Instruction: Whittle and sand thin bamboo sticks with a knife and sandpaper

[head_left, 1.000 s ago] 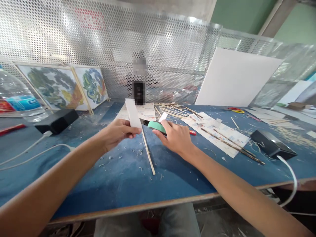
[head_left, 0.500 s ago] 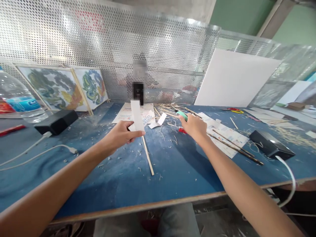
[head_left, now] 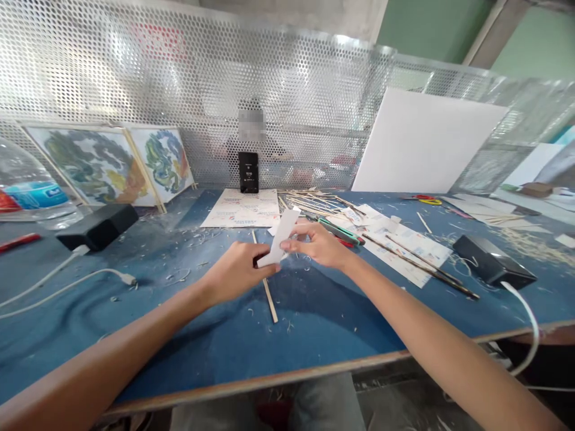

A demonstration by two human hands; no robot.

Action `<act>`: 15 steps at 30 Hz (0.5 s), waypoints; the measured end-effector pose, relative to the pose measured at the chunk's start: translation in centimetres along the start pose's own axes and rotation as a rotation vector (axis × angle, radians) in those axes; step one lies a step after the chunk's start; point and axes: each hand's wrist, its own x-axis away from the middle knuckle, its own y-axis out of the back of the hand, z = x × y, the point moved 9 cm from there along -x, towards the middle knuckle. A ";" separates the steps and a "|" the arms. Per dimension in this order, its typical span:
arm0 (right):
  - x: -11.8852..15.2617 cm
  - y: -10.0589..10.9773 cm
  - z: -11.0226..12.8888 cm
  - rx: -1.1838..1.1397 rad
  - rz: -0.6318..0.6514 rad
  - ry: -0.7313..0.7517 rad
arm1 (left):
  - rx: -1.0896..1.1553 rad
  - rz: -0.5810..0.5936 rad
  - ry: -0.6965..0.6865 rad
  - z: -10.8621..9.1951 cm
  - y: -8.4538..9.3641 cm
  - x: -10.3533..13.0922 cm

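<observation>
A white paper strip (head_left: 279, 238) slants up between my two hands over the middle of the table. My left hand (head_left: 238, 268) is closed on its lower end, thumb in front. With thumb and fingers, my right hand (head_left: 320, 244) pinches the strip along its right side. Below them a thin wooden stick (head_left: 270, 301) lies on the table, partly hidden by the left hand. A green utility knife (head_left: 336, 230) rests just beyond the right hand, with something red under it.
A phone (head_left: 248, 172) leans against the perforated metal screen (head_left: 305, 90). Several thin sticks (head_left: 309, 201) lie behind my hands. At right are a printed sheet (head_left: 415, 263), a black box (head_left: 492, 261) and yellow-handled scissors (head_left: 429, 200). A water bottle (head_left: 38, 194) stands left.
My right hand has let go of the green utility knife, now on the table, and moved left to grasp the paper strip. My left hand has lowered and tilted the strip rightward.
</observation>
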 end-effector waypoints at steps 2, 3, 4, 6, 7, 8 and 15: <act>0.0 0.3 -1.5 -0.003 -0.025 -0.072 | -0.030 0.006 -0.001 -0.1 -0.3 0.0; 0.0 1.0 -2.3 0.015 -0.069 -0.105 | -0.044 0.004 0.002 -0.2 -0.3 0.0; -0.1 2.0 -3.1 0.042 -0.131 -0.134 | -0.059 0.000 0.006 -0.1 -0.3 0.0; 0.1 4.5 -4.6 0.123 -0.276 -0.201 | -0.106 -0.014 0.025 0.2 0.0 -0.1; 0.4 6.0 -5.4 0.177 -0.357 -0.246 | -0.142 -0.024 0.042 0.5 0.2 -0.1; 0.8 7.7 -6.1 0.240 -0.438 -0.300 | -0.184 -0.038 0.065 0.8 0.4 -0.1; 6.0 16.8 -8.8 0.618 -0.808 -0.723 | -0.410 -0.043 0.147 2.9 1.2 -0.3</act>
